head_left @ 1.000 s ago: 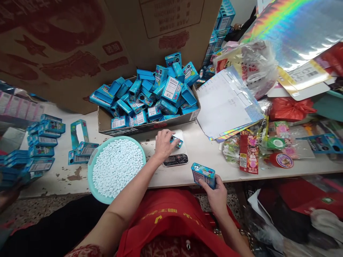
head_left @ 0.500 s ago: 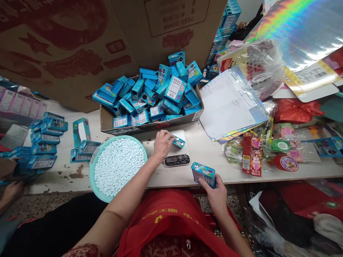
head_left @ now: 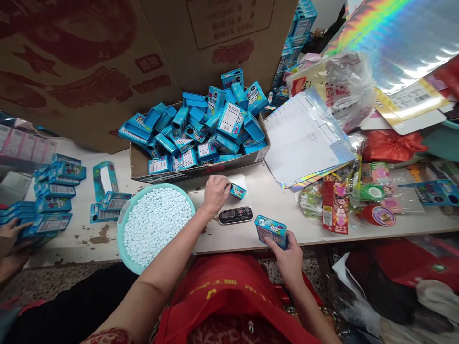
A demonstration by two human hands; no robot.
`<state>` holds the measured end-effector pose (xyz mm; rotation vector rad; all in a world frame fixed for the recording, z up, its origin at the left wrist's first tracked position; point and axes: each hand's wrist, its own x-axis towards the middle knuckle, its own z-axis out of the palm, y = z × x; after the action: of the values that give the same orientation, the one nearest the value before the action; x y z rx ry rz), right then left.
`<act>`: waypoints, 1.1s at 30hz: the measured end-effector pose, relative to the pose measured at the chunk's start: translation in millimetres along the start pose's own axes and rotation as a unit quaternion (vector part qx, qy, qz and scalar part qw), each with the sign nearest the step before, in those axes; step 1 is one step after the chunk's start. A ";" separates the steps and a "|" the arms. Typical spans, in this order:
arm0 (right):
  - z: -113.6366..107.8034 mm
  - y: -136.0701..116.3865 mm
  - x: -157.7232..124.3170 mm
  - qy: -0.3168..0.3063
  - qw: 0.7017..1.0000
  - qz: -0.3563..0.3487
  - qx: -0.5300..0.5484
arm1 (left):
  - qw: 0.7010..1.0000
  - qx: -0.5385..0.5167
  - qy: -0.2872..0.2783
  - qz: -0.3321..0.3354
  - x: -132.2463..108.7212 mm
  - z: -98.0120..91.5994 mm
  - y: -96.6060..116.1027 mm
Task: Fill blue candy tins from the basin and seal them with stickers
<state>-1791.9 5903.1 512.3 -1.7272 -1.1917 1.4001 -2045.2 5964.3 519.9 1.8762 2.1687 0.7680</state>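
Note:
My left hand (head_left: 216, 195) is at the kitchen scale, its fingers pinched together over the left end of a small blue candy box (head_left: 238, 191). Whatever sits between those fingertips is hidden. The box rests on the white plate of the scale (head_left: 235, 216), whose dark display faces me; I cannot read the digits. In my right hand (head_left: 289, 255) is another blue candy box (head_left: 271, 230), held upright over the table's front edge with white candies showing at its top. Left of the scale stands a mint-green basin (head_left: 121, 234) full of small pale candies (head_left: 158, 224).
A low carton (head_left: 201, 176) behind the scale is heaped with blue candy boxes (head_left: 201, 126). Paper sheets (head_left: 304, 138) and candy packets (head_left: 334, 205) lie to the right. At far left, another person's hand (head_left: 12, 234) touches stacked blue boxes (head_left: 55, 196).
The view has shifted slightly, so most things sit a little further left. My left fingers stay at the box on the scale. The other person's hand has come up onto the stack.

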 end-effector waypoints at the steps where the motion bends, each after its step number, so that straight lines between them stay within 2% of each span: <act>1: 1.0 -1.7 0.7 -0.001 1.000 -0.004 0.001 | 1.000 -0.018 0.003 -0.008 -0.7 -3.0 0.0; 4: 2.6 -13.6 -0.2 -0.011 1.000 -0.026 -0.006 | 0.988 -0.132 0.054 -0.052 -7.9 -15.1 14.2; 6: 2.6 -25.6 -3.5 -0.021 0.998 -0.051 -0.016 | 0.953 -0.276 0.058 -0.115 -17.0 -22.4 34.3; 7: 2.7 -31.6 -5.3 -0.022 0.997 -0.067 -0.022 | 0.916 -0.369 0.034 -0.155 -22.1 -24.6 45.9; 8: 3.0 -36.8 -7.0 -0.024 0.996 -0.086 -0.029 | 0.863 -0.465 -0.004 -0.198 -26.9 -25.4 57.4; 10: 5.0 -43.6 -8.5 -0.032 0.990 -0.125 -0.050 | 0.722 -0.624 -0.078 -0.288 -34.6 -22.9 76.7; 12: 8.2 -44.8 -7.2 -0.045 0.985 -0.147 -0.073 | 0.594 -0.704 -0.101 -0.375 -38.2 -16.7 87.6; 13: 9.9 -43.8 -5.9 -0.051 0.984 -0.148 -0.082 | 0.548 -0.721 -0.097 -0.412 -38.6 -13.2 89.7; 15: 12.6 -40.6 -3.6 -0.060 0.984 -0.140 -0.090 | 0.492 -0.736 -0.069 -0.460 -38.3 -7.6 89.2; 17: 14.2 -37.9 -2.7 -0.063 0.986 -0.131 -0.085 | 0.466 -0.741 -0.049 -0.480 -38.5 -5.5 85.2; 18: 14.7 -37.1 -2.9 -0.066 0.987 -0.123 -0.076 | 0.464 -0.740 -0.045 -0.485 -39.2 -6.2 82.7; 19: 15.0 -36.6 -3.3 -0.070 0.990 -0.110 -0.061 | 0.470 -0.734 -0.042 -0.489 -40.2 -8.1 79.8; 20: 15.1 -36.4 -3.7 -0.074 0.992 -0.094 -0.040 | 0.488 -0.721 -0.045 -0.491 -41.3 -11.2 76.6; 21: 14.8 -36.3 -4.0 -0.077 0.994 -0.076 -0.015 | 0.523 -0.698 -0.054 -0.486 -42.0 -15.4 72.8; 22: 14.3 -36.1 -3.9 -0.078 0.995 -0.058 0.012 | 0.577 -0.662 -0.071 -0.473 -41.8 -20.5 68.4; 24: 12.4 -35.1 -2.4 -0.070 0.995 -0.031 0.060 | 0.732 -0.531 -0.109 -0.412 -37.4 -31.9 57.7; 25: 11.1 -34.0 -1.0 -0.061 0.995 -0.023 0.076 | 0.814 -0.436 -0.124 -0.362 -32.8 -37.2 52.0; 26: 9.6 -32.4 0.5 -0.051 0.995 -0.016 0.084 | 0.884 -0.331 -0.132 -0.304 -26.8 -41.7 46.4; 27: 8.2 -30.5 2.1 -0.042 0.995 -0.010 0.086 | 0.934 -0.226 -0.136 -0.242 -19.7 -44.9 41.4; 28: 6.8 -28.4 3.6 -0.033 0.996 -0.005 0.084 | 0.964 -0.132 -0.142 -0.183 -12.2 -46.7 37.0; 29: 5.5 -26.0 4.7 -0.027 0.996 -0.001 0.081 | 0.978 -0.055 -0.154 -0.132 -4.9 -47.0 33.6; 31: 3.4 -21.3 5.6 -0.020 0.997 0.004 0.075 | 0.978 0.047 -0.193 -0.065 7.3 -44.3 29.0; 33: 1.9 -17.3 4.5 -0.018 0.997 0.005 0.071 | 0.970 0.092 -0.224 -0.033 14.7 -38.9 26.5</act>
<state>-1798.1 5914.2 525.0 -1.6183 -1.0760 1.4903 -2042.5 5970.0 568.8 1.8260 2.0460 0.1095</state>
